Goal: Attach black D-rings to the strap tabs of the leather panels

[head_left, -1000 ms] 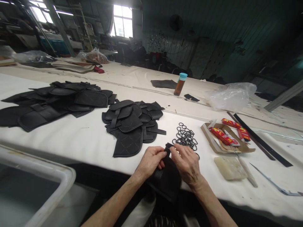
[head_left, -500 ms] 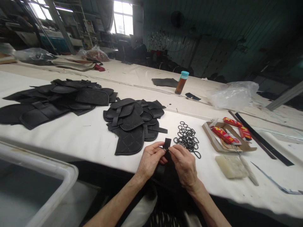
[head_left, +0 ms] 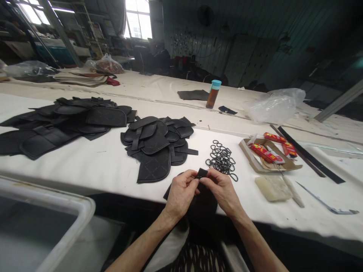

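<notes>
My left hand (head_left: 180,192) and my right hand (head_left: 222,189) meet at the table's near edge, both pinching the strap end of a black leather piece (head_left: 202,206) that lies under them and hangs over the edge. The strap tip (head_left: 202,173) sticks up between my fingertips. Just beyond my right hand lies a heap of several black rings (head_left: 221,160). A pile of black quilted leather pieces (head_left: 159,144) sits ahead of my left hand.
A bigger spread of black leather pieces (head_left: 62,121) covers the left of the white table (head_left: 90,166). A cardboard tray with red packets (head_left: 269,153), a pale block (head_left: 271,188), a brown bottle (head_left: 212,94), a plastic bag (head_left: 275,105) and a white bin (head_left: 48,223) are nearby.
The leather piece has been drawn further onto the table and now lies flatter under my hands. The strap tip has been worked between my fingertips; both hands stayed close together.
</notes>
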`<state>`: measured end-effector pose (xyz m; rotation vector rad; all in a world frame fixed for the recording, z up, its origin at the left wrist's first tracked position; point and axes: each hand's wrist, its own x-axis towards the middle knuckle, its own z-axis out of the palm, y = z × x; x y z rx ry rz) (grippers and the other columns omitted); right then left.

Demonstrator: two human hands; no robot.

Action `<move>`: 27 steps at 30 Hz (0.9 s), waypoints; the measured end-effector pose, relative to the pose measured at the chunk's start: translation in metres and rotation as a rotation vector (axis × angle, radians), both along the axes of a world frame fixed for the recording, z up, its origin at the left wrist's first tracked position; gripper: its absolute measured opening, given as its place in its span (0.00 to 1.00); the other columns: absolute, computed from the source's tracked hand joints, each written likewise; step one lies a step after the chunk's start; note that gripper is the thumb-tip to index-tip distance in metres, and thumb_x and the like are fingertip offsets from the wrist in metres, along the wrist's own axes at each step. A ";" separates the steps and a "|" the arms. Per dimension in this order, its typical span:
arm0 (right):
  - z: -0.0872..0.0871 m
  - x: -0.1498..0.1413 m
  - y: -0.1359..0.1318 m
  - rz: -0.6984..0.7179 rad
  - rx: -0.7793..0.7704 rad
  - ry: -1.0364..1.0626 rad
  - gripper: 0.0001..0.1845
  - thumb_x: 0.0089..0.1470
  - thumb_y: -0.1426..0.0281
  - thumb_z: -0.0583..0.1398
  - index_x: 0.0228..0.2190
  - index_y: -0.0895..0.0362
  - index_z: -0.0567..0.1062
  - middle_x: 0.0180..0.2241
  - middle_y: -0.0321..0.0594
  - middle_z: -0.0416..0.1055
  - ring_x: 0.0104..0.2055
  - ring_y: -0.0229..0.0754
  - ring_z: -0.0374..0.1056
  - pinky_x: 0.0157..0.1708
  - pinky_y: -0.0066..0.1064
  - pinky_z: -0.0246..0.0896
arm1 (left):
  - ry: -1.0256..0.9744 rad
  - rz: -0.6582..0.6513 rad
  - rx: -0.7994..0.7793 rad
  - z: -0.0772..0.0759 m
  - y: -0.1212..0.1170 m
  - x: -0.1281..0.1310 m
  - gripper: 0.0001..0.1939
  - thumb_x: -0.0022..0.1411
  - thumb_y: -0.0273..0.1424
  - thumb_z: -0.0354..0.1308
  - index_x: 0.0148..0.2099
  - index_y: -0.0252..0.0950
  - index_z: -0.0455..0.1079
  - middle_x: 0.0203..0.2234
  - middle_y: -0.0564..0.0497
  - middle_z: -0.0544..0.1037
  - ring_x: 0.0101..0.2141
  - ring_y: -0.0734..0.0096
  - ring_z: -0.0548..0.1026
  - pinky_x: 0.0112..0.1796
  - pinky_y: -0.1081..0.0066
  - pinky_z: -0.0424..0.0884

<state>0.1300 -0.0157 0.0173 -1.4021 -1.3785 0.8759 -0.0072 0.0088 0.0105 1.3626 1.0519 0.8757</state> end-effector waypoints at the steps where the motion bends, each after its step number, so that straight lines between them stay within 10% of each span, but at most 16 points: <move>1: 0.000 0.001 -0.001 -0.009 -0.002 0.009 0.05 0.48 0.69 0.60 0.24 0.56 0.74 0.22 0.31 0.66 0.26 0.36 0.61 0.27 0.26 0.55 | 0.000 0.008 0.016 0.003 -0.002 -0.002 0.09 0.56 0.31 0.53 0.40 0.35 0.67 0.27 0.52 0.75 0.24 0.73 0.72 0.28 0.73 0.68; 6: 0.005 0.019 -0.010 -0.132 -0.027 0.065 0.08 0.46 0.66 0.62 0.22 0.56 0.71 0.19 0.30 0.64 0.23 0.35 0.60 0.27 0.27 0.54 | 0.307 0.027 0.245 0.026 -0.025 -0.028 0.06 0.59 0.33 0.50 0.35 0.37 0.66 0.25 0.55 0.71 0.23 0.76 0.68 0.27 0.75 0.64; 10: 0.005 0.033 -0.013 -0.216 0.010 0.104 0.07 0.45 0.68 0.64 0.20 0.56 0.72 0.18 0.30 0.66 0.22 0.34 0.60 0.27 0.27 0.55 | 0.732 -0.685 0.255 0.012 -0.062 -0.052 0.07 0.56 0.30 0.52 0.27 0.37 0.69 0.20 0.54 0.72 0.24 0.70 0.70 0.29 0.71 0.64; 12: 0.004 0.035 -0.014 -0.232 0.030 0.108 0.07 0.44 0.69 0.64 0.20 0.56 0.72 0.17 0.30 0.66 0.22 0.34 0.60 0.27 0.27 0.55 | 0.945 -0.791 0.251 -0.012 -0.079 -0.056 0.06 0.54 0.28 0.53 0.31 0.36 0.72 0.27 0.48 0.76 0.31 0.62 0.73 0.35 0.65 0.66; 17: 0.004 0.037 -0.017 -0.243 0.071 0.118 0.07 0.44 0.69 0.63 0.20 0.56 0.71 0.17 0.30 0.66 0.22 0.34 0.61 0.26 0.27 0.56 | 1.207 -0.423 0.175 -0.060 -0.092 -0.041 0.21 0.48 0.30 0.61 0.45 0.29 0.70 0.42 0.37 0.73 0.45 0.48 0.69 0.44 0.56 0.64; 27: 0.011 0.042 -0.038 -0.230 0.121 0.163 0.07 0.46 0.70 0.62 0.20 0.57 0.70 0.16 0.29 0.65 0.21 0.33 0.59 0.25 0.26 0.54 | 0.890 -0.115 0.007 -0.078 -0.051 -0.012 0.08 0.57 0.32 0.54 0.34 0.37 0.74 0.32 0.43 0.77 0.41 0.54 0.74 0.44 0.61 0.65</move>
